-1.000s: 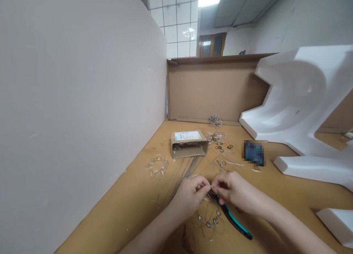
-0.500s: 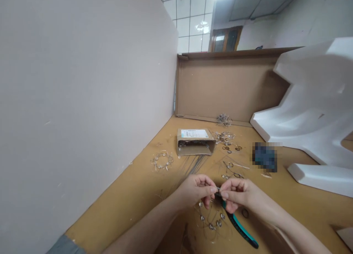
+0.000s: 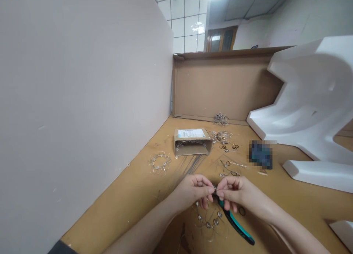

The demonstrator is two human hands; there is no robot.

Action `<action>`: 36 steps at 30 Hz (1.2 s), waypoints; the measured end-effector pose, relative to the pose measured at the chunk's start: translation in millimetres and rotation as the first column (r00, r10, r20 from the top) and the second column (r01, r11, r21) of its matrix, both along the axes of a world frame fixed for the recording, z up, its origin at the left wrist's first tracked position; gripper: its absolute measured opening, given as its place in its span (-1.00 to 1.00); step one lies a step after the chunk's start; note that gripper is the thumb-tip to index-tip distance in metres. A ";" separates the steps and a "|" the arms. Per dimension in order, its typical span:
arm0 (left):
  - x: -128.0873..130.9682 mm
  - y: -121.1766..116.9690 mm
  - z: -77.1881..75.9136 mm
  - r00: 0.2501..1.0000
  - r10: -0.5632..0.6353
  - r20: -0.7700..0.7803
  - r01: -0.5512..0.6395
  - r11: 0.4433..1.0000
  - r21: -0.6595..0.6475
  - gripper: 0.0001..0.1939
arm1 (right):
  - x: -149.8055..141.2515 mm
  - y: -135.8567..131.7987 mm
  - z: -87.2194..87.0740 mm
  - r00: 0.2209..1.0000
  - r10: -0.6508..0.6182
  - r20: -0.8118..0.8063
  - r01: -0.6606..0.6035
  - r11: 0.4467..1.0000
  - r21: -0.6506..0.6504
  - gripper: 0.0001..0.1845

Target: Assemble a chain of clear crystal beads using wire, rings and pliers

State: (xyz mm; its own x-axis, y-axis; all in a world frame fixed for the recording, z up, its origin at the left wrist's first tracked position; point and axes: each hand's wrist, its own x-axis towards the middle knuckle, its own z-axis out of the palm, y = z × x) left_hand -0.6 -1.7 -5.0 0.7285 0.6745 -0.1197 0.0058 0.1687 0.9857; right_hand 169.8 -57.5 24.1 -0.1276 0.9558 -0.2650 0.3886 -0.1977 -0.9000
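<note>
Head view: the left hand [image 3: 197, 192] and right hand [image 3: 234, 193] pinch a tiny silvery wire piece [image 3: 215, 189] between them, likely steadying it from both sides. A green-and-black-handled tool [image 3: 237, 226] on the brown counter [image 3: 298, 202] crowds the right fingers. Round clear beads [image 3: 209, 225] lie nearer the wearer; an open cardboard box [image 3: 193, 150] sits beyond the left hand.

Workshop-like room: pliers [image 3: 237, 226] and wire pieces [image 3: 193, 165] on worktop [image 3: 132, 195]

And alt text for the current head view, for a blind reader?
The left hand and right hand nearly meet over a green-handled tool on a tan table, pinching a tiny unidentifiable piece. An open cardboard box stands beyond.
</note>
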 end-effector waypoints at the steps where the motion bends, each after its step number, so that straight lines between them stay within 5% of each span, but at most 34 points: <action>1: -0.2 0.8 -0.9 1.000 0.009 -0.004 -0.009 1.000 0.012 -0.62 | -0.8 -0.4 0.8 0.999 -0.004 0.038 0.003 1.000 0.010 -0.70; 6: -0.9 9.2 -8.2 0.993 0.111 -0.049 -0.107 0.990 0.090 -0.64 | 9.1 -14.8 -4.7 0.930 -0.083 0.358 0.018 0.983 0.181 -0.74; 8: -0.6 12.0 -10.5 0.987 0.147 -0.067 -0.139 0.984 0.109 -0.64 | 16.1 -24.9 -13.0 0.742 -0.133 0.658 -0.066 0.961 0.269 -0.52; 10: 0.0 12.9 -11.0 0.984 0.163 -0.078 -0.153 0.981 0.118 -0.65 | 20.2 -33.5 -22.1 0.593 -0.093 0.800 -0.120 0.972 0.202 -0.28; 14: 0.6 11.3 -7.5 0.985 0.154 -0.077 -0.146 0.984 0.098 -0.65 | 15.9 -39.1 -31.7 0.453 -0.038 0.891 -0.129 0.986 0.107 -0.12; 20: -4.2 14.0 -4.1 0.993 0.112 0.026 -0.112 0.994 -0.016 -0.67 | -0.9 -27.1 -29.0 0.222 -0.008 0.975 -0.228 0.972 0.060 -0.27; 24: -7.3 15.2 -1.7 0.995 0.052 0.080 -0.047 0.996 -0.071 -0.69 | 1.5 -18.4 -24.9 0.212 -0.011 0.977 -0.252 0.965 0.066 -0.49; 30: -8.6 14.4 6.2 0.990 -0.007 0.143 0.024 0.993 -0.119 -0.70 | 45.2 -24.0 -23.5 0.348 -0.026 0.937 -0.229 0.967 0.112 -0.52; 33: -8.8 12.9 9.6 0.986 0.004 0.168 0.025 0.985 -0.171 -0.71 | 75.0 -35.2 -21.4 0.349 -0.196 0.917 -0.383 0.863 0.330 -0.64; 36: -9.7 10.4 12.0 0.981 -0.025 0.195 0.071 0.970 -0.231 -0.73 | 93.6 -43.2 -8.4 0.283 -0.417 0.864 -0.602 0.624 0.499 -0.62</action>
State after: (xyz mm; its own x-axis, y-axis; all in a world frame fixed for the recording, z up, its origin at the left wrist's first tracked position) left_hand -10.3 8.7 7.0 0.7841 0.6073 -0.1282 -0.1627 0.4005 0.9017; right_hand 263.5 -100.7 15.7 -0.4137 0.8244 0.3863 0.9009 0.3095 0.3043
